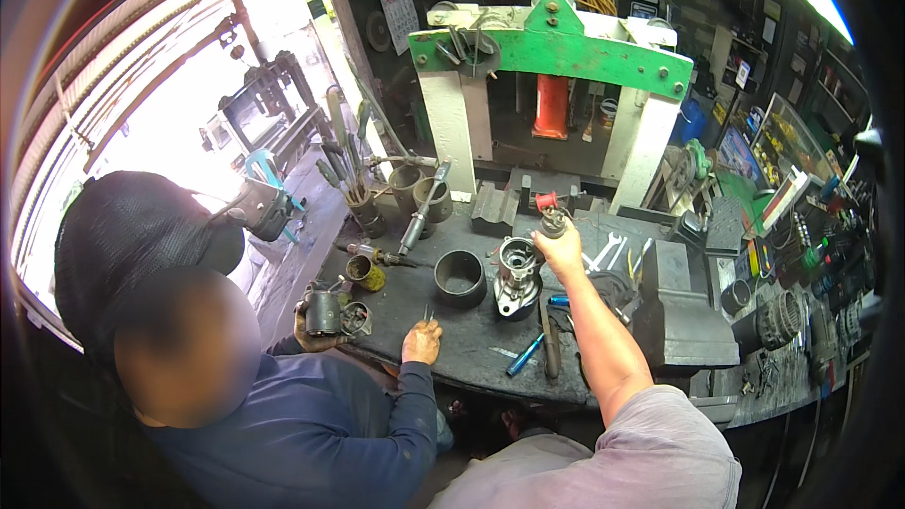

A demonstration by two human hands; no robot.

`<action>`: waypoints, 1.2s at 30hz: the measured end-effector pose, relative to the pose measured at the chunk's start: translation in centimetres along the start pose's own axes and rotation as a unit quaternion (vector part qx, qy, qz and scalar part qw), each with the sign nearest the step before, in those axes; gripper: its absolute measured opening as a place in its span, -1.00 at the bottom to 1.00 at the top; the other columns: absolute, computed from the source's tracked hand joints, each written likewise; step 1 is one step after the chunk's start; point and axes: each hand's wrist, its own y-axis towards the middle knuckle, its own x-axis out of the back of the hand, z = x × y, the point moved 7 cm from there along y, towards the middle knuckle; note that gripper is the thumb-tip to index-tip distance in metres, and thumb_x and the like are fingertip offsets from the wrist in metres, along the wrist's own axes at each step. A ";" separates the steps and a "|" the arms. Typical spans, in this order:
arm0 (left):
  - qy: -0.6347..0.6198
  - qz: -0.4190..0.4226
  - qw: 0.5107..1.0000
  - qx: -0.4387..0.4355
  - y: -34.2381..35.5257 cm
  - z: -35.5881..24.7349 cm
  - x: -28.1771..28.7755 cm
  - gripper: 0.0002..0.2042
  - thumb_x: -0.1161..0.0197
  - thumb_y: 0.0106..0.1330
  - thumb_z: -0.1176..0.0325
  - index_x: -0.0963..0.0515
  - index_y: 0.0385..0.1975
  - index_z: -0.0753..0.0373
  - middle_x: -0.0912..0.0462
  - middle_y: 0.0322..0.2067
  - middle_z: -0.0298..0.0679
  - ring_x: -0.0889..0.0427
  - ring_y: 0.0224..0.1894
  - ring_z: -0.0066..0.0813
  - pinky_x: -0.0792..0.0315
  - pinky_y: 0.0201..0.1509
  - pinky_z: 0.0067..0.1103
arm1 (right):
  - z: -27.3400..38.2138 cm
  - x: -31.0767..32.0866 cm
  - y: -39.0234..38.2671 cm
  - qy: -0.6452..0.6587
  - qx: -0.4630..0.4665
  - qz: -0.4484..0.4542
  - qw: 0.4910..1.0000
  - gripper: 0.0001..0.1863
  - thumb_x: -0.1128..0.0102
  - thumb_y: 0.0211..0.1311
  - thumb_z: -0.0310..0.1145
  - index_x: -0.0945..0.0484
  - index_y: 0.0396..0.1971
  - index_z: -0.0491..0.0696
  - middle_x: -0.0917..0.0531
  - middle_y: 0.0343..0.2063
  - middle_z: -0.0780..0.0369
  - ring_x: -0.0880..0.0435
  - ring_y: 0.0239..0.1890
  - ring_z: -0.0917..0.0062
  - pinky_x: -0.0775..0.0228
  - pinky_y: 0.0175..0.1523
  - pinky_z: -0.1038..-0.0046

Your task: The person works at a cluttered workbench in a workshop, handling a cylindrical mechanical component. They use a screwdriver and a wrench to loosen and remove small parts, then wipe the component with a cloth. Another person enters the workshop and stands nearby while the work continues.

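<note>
My right hand [563, 251] reaches out over the workbench, its fingers closed round a small cylindrical metal part [553, 222]. A red piece [546, 201] shows just beyond that part; whether the two are joined I cannot tell. Just left of my hand, a silver metal housing [516, 294] with an open round top stands on the bench. Left of it is a dark, open metal cylinder [461, 280]. My left hand is out of view. Near my right forearm lie a blue-handled tool [525, 355] and a long dark tool [550, 343].
At left, a co-worker in a cap [141, 236] holds a metal cylinder [323, 312]. The co-worker's other hand [421, 343] grips a thin tool. Behind the bench rises a green-and-white press frame [594, 58]. A vise [683, 306] stands right; wrenches [608, 247] lie near it.
</note>
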 end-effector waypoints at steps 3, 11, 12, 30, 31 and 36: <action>0.106 0.039 0.992 -0.060 0.6 -0.7 -0.8 -0.88 -0.20 0.46 0.25 -0.69 -0.20 -0.03 -0.73 -0.09 -0.34 -0.76 -0.03 -0.39 -0.64 0.09 -0.44 | 0.1 0.3 -0.3 -0.034 0.029 0.005 0.999 -0.51 -0.63 0.14 -0.43 -0.61 0.05 -0.13 -0.79 -0.19 0.29 -0.75 -0.16 0.58 -0.64 0.04 0.40; -0.147 0.044 0.981 0.122 1.2 -8.1 5.7 -0.88 -0.26 0.46 0.16 -0.68 -0.11 -0.11 -0.73 -0.10 -0.33 -0.85 -0.08 -0.27 -0.72 -0.02 -0.33 | -0.2 0.5 -3.1 0.000 0.040 -0.008 0.999 -0.01 -0.68 0.16 -0.26 -0.33 0.54 -0.15 -0.61 0.33 0.07 -0.61 0.36 0.33 -0.40 0.49 0.26; -0.137 0.084 0.983 0.087 0.9 -10.0 5.6 -0.88 -0.26 0.46 0.17 -0.68 -0.12 -0.10 -0.74 -0.11 -0.34 -0.85 -0.09 -0.27 -0.72 -0.03 -0.33 | -0.2 0.6 -3.7 0.007 -0.003 -0.029 1.000 -0.02 -0.68 0.16 -0.27 -0.33 0.53 -0.17 -0.60 0.34 0.05 -0.60 0.37 0.30 -0.39 0.50 0.26; 0.075 0.158 0.980 0.092 -3.1 -0.9 9.3 -0.92 -0.31 0.36 0.27 -0.73 -0.30 0.03 -0.82 -0.36 -0.30 -0.88 -0.17 -0.25 -0.76 -0.18 -0.28 | -3.4 -18.8 -12.9 -0.541 -0.035 0.273 0.795 -0.69 -0.16 0.45 -0.34 -0.86 -0.08 -0.11 -0.85 0.04 0.00 -0.86 0.11 0.04 -0.72 0.20 0.05; 0.043 0.150 0.979 0.130 -3.2 0.5 10.3 -0.91 -0.30 0.35 0.27 -0.73 -0.31 0.05 -0.83 -0.36 -0.26 -0.88 -0.17 -0.21 -0.75 -0.18 -0.27 | -2.2 -18.4 -13.5 -0.520 -0.031 0.262 0.812 -0.70 -0.23 0.43 -0.29 -0.85 -0.09 -0.11 -0.85 0.02 -0.02 -0.86 0.10 0.03 -0.72 0.19 0.04; -0.146 0.200 0.942 0.225 -2.7 -1.0 12.4 -0.75 -0.31 0.42 0.20 -0.76 -0.12 0.22 -0.88 -0.23 -0.05 -0.88 -0.04 -0.04 -0.74 0.01 -0.28 | 6.6 -12.9 -21.0 -0.382 -0.013 0.282 0.880 -0.60 -0.50 0.33 -0.01 -0.81 -0.08 -0.03 -0.84 -0.10 -0.02 -0.82 0.00 -0.03 -0.66 0.08 -0.02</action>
